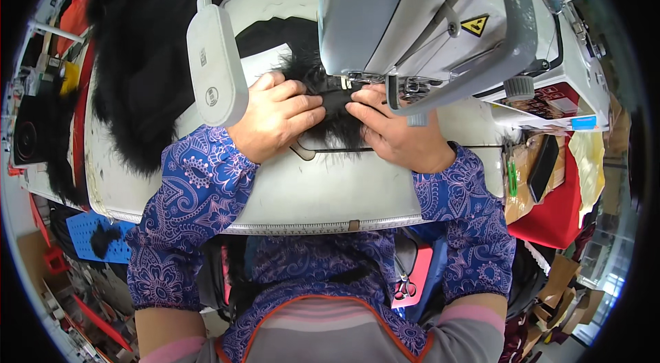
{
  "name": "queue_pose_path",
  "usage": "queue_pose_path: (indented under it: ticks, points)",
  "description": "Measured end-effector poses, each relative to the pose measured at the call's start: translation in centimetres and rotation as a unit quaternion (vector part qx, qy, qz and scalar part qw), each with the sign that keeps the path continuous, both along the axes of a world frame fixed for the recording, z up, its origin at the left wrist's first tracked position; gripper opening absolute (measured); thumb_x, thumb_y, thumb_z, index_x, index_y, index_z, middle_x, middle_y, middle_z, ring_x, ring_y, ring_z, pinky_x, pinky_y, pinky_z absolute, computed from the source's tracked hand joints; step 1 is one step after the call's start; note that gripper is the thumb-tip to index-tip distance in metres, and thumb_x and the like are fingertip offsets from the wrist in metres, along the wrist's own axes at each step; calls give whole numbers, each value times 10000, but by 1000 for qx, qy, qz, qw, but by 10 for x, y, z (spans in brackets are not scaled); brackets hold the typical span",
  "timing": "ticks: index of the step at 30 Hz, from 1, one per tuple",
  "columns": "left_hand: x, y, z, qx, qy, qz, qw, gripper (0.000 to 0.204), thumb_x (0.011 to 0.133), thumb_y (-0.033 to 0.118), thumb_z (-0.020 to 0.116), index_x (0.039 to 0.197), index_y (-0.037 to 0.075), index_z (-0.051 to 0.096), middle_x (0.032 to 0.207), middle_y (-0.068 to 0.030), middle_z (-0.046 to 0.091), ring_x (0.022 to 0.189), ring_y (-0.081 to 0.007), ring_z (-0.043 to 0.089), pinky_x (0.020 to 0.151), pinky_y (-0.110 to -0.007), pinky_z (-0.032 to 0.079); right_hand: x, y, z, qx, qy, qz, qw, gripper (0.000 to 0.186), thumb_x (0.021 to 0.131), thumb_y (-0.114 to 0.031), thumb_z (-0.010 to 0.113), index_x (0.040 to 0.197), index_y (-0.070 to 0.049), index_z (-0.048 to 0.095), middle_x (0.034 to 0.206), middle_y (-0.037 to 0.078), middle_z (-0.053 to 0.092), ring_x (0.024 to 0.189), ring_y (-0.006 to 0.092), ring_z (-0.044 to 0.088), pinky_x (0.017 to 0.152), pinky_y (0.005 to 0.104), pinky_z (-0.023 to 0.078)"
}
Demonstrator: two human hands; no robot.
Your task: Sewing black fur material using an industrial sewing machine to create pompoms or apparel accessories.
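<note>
Left hand and right hand pinch the black faux-fur piece, fingers clenched on it; soft, limp, likely slippery; best held by its edges.

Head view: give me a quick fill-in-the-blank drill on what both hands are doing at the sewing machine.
1. Both hands press a strip of ____ faux fur flat on the machine bed.
2. The left hand lies just beside the white ____ head.
3. The right hand rests under the grey ____.
4. Both forearms wear ____ paisley sleeves.

Missing words: black; lamp; sewing machine; blue
</note>
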State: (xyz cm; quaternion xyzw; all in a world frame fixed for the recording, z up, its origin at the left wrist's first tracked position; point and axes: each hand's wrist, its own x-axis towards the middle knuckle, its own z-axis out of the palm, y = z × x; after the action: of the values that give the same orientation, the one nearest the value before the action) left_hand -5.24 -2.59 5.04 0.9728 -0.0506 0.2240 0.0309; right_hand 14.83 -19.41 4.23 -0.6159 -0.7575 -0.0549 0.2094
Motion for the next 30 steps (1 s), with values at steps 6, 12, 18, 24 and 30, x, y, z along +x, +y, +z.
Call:
queue_pose_path:
  ticks: [6,12,18,24,30]
  points:
    - [1,10,-9,-39,-31,-91,995,211,730,122,651,932,92,704,970,-27,687,990,-180,645,809,-328,462,-1,-2,3,-9,7,-24,1000,346,695,-123,726,1039,-114,687,1108,-34,660,1067,194,620,885,371,486]
    - [17,6,-12,3,-82,-12,997,186,709,194,622,857,127,712,979,16,688,907,-153,638,775,-339,444,-1,4,6,6,-7,-19,1000,356,699,-100,718,1054,-115,687,1126,-24,662,1050,192,637,884,362,496]
    - [11,10,-6,-43,-15,-26,999,276,689,156,714,964,128,715,1058,-4,697,1022,-191,639,876,-389,459,1,4,0,-12,23,-7,1000,387,712,-88,722,1095,-112,677,1153,-15,658,1046,196,642,881,366,505]
    - [13,7,-8,-25,-13,4,1000,332,714,144,730,1046,137,707,1117,-18,689,1085,-211,628,936,-435,449,7,3,0,-32,-1,-45,998,403,738,-117,732,1137,-131,672,1177,-14,657,1032,201,643,875,366,504]
    - [15,6,-11,-32,-16,6,999,347,730,155,722,1075,137,699,1145,-17,680,1098,-215,621,938,-438,445,9,4,0,-32,-14,-45,998,421,763,-163,742,1175,-148,658,1175,-23,662,1017,200,647,857,368,508]
